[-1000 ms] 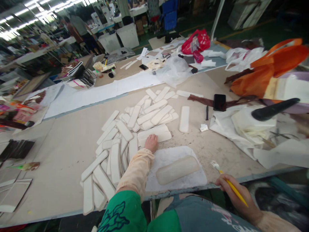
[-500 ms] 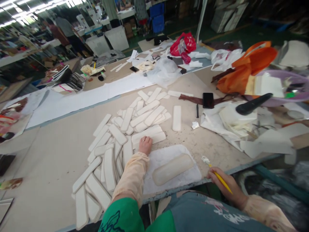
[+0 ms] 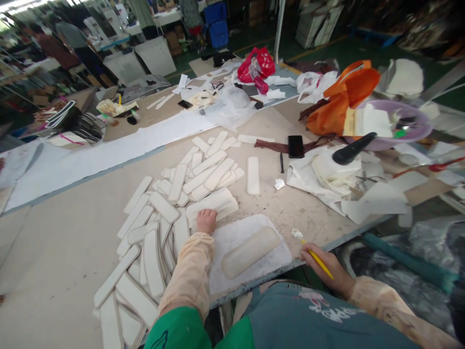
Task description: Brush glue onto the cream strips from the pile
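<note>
- On the table before us, a pile of strips lies left of centre.
- Our left hand rests on the pile's right side.
- Right of this hand, closer to us, one strip lies on a sheet.
- Right of the sheet, our right hand holds a brush.
- Farther back, a phone lies left of a tub.

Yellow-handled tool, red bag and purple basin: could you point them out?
Yellow-handled tool [image 3: 321, 263], head view: its handle.
Red bag [image 3: 266, 64], head view: its right side.
Purple basin [image 3: 418, 134], head view: its wall.
</note>
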`<action>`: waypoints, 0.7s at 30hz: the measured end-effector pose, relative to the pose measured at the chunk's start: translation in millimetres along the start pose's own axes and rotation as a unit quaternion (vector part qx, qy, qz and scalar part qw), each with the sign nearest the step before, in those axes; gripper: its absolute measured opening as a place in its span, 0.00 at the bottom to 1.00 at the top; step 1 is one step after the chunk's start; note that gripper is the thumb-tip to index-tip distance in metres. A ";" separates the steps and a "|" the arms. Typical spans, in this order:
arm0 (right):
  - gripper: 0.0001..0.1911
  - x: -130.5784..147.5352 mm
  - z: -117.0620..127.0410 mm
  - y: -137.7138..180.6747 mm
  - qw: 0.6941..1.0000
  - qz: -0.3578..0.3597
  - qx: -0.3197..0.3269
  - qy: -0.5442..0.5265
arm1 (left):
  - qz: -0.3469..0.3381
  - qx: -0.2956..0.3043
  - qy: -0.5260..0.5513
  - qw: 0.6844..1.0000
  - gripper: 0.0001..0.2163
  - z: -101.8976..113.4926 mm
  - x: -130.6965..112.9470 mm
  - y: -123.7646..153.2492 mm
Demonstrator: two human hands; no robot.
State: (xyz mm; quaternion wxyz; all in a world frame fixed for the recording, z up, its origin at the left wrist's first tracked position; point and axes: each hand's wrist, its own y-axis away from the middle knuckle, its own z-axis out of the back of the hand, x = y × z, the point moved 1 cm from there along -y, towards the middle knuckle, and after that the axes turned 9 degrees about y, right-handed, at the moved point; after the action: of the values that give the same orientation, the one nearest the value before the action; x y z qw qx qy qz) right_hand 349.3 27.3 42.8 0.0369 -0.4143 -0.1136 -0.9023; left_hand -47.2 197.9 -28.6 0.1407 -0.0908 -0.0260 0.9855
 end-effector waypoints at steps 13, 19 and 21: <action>0.09 -2.7 6.0 -3.4 1.000 0.016 0.008 0.015 | 0.021 -0.006 0.003 1.000 0.10 5.0 -1.7 -12.7; 0.09 -8.5 5.9 -0.2 1.000 0.010 -0.004 0.021 | 0.018 -0.027 0.017 0.999 0.08 13.4 -13.8 -9.0; 0.08 -9.6 5.8 0.2 1.000 0.011 -0.015 0.022 | 0.003 -0.027 0.033 0.999 0.08 21.3 -17.5 -5.2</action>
State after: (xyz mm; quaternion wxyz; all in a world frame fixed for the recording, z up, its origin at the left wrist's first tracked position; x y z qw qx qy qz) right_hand 359.9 28.2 39.3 0.0432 -0.3959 -0.0947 -0.9124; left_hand -33.2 197.4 -4.3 0.1362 -0.1269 -0.0478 0.9814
